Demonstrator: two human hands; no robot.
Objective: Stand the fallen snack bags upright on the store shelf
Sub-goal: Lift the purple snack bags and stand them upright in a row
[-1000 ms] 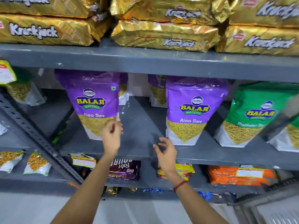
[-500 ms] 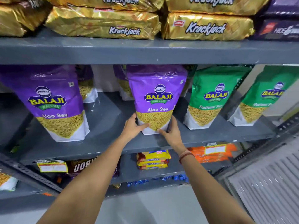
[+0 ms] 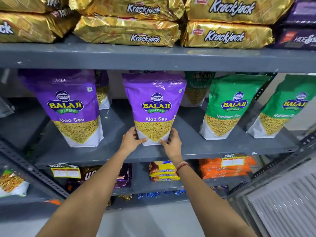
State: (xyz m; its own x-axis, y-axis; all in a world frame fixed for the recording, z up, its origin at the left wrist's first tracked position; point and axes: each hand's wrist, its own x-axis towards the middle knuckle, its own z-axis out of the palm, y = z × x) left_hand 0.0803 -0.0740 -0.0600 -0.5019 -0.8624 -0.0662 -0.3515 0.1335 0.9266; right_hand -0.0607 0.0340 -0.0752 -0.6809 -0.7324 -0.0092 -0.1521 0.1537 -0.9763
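A purple Aloo Sev bag [image 3: 154, 103] stands upright in the middle of the grey shelf [image 3: 188, 149]. My left hand [image 3: 130, 140] grips its lower left corner and my right hand [image 3: 171, 142] grips its lower right corner. Another purple Aloo Sev bag [image 3: 68, 106] stands upright to the left. Two green Ratlami Sev bags [image 3: 229, 106] [image 3: 282, 108] stand upright to the right. More purple and green bags stand behind, partly hidden.
Gold Krackjack packs [image 3: 130, 31] lie stacked on the shelf above, close over the bag tops. Biscuit packs [image 3: 163, 171] and orange packs [image 3: 225, 168] fill the shelf below. A slotted metal upright [image 3: 34, 171] crosses at the left. A ribbed panel [image 3: 282, 206] is at the lower right.
The view swung right from the left purple bag to the middle one. Both hands reached to that bag and closed on its lower corners.
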